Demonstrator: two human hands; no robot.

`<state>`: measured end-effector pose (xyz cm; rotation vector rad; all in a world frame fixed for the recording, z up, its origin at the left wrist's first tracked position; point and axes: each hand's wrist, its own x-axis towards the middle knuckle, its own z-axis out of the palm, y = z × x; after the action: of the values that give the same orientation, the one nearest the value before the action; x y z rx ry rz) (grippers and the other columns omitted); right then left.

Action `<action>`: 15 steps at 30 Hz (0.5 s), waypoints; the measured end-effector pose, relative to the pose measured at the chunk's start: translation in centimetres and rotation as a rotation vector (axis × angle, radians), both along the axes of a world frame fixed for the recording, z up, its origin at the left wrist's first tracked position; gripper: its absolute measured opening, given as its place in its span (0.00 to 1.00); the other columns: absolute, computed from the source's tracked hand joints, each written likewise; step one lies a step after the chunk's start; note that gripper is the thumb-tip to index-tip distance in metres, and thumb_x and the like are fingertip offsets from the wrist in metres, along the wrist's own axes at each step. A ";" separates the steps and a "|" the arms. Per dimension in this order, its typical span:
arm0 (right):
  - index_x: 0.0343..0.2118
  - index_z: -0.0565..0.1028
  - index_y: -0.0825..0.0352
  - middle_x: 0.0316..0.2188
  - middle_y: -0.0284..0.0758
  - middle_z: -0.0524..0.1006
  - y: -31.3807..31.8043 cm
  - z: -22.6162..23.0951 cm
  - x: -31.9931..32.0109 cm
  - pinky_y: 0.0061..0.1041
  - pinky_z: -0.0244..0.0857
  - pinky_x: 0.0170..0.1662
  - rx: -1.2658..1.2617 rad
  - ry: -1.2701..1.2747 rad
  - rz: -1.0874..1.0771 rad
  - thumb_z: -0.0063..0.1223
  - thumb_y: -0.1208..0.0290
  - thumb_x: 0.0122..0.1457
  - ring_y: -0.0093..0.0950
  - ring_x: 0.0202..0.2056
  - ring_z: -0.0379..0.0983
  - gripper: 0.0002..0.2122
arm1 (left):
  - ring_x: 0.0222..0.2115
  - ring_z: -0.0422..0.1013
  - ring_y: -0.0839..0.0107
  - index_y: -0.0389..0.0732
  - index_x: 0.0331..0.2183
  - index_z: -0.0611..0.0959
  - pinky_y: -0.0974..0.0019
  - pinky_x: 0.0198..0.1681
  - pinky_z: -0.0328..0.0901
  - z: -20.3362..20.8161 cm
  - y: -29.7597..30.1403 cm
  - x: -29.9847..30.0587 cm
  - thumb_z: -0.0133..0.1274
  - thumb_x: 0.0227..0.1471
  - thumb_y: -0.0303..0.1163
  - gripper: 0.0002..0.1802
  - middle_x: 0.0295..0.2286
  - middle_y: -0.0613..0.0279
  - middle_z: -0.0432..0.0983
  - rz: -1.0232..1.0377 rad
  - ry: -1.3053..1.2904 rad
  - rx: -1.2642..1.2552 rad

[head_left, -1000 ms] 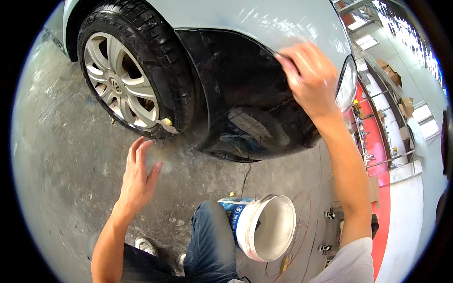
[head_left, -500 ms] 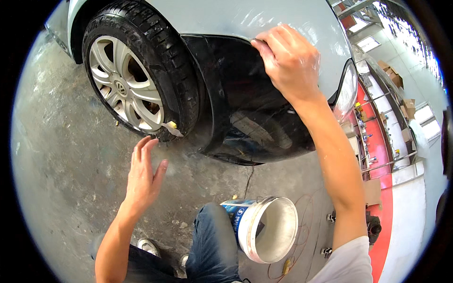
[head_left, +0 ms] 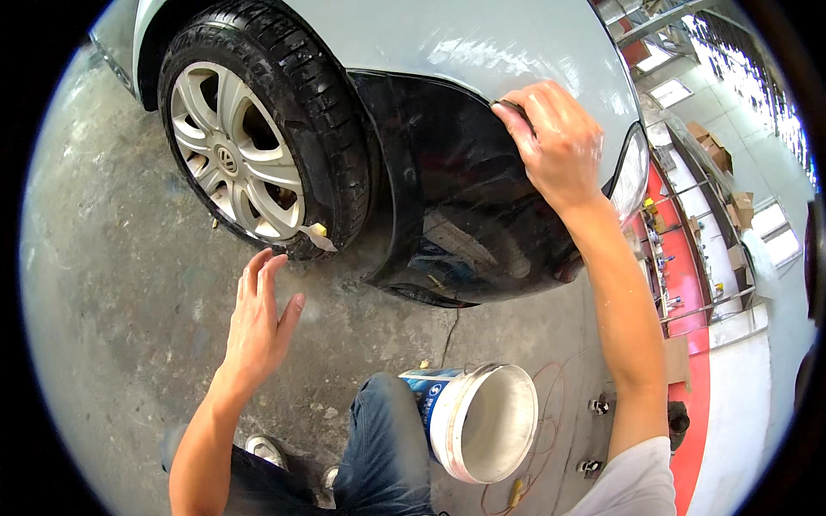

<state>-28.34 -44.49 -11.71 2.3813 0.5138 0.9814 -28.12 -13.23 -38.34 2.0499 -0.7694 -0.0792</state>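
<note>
My right hand point(head_left: 559, 142) is closed, pinching a thin dark sheet point(head_left: 514, 109) that looks like sandpaper; the fingers hide most of it. It rests at the seam between the pale silver fender point(head_left: 387, 34) and the black bumper point(head_left: 465, 189) of a car. White wet-looking streaks mark the fender beside the fingers. My left hand point(head_left: 261, 318) hangs in the air below the front wheel point(head_left: 228, 159), fingers apart, holding nothing. A small yellow-and-pale tag-like piece point(head_left: 319, 234) shows at the tyre's lower edge.
A white bucket point(head_left: 503, 421) with a blue label stands beside my right knee point(head_left: 387, 413). A thin orange hose point(head_left: 538, 456) lies on the floor behind it. The headlight point(head_left: 632, 176) is right of my hand. Shelving with boxes point(head_left: 710, 146) lines the right side.
My right hand has slid down and to the right along the seam, with the dark sheet still in its fingers. My left hand has barely moved. The view has shifted slightly.
</note>
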 end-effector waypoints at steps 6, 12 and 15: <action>0.31 0.78 0.60 0.29 0.29 0.76 1.4 -0.4 2.6 0.29 0.72 0.33 -0.084 -0.016 0.017 0.66 0.67 0.55 0.30 0.33 0.77 0.07 | 0.63 0.59 0.43 0.38 0.62 0.64 0.47 0.64 0.59 -0.5 -0.7 0.2 0.54 0.61 0.30 0.30 0.62 0.41 0.58 -0.027 0.020 -0.026; 0.31 0.78 0.60 0.30 0.30 0.76 -0.1 0.0 1.3 0.28 0.72 0.32 -0.099 0.009 0.051 0.66 0.66 0.56 0.29 0.33 0.78 0.07 | 0.63 0.59 0.43 0.38 0.62 0.64 0.47 0.64 0.59 -0.1 0.0 -0.5 0.55 0.61 0.30 0.31 0.62 0.41 0.58 -0.060 0.035 -0.018; 0.30 0.77 0.61 0.29 0.30 0.74 1.6 -0.3 3.5 0.27 0.72 0.32 -0.130 -0.009 0.092 0.66 0.68 0.55 0.28 0.32 0.77 0.07 | 0.63 0.59 0.43 0.38 0.62 0.64 0.47 0.64 0.59 0.4 0.1 -0.3 0.55 0.60 0.30 0.32 0.62 0.42 0.58 -0.070 0.049 -0.030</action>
<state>-24.80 -42.86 -12.03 2.2540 0.6679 0.9675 -28.39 -13.18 -37.90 1.9855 -0.8076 -0.1556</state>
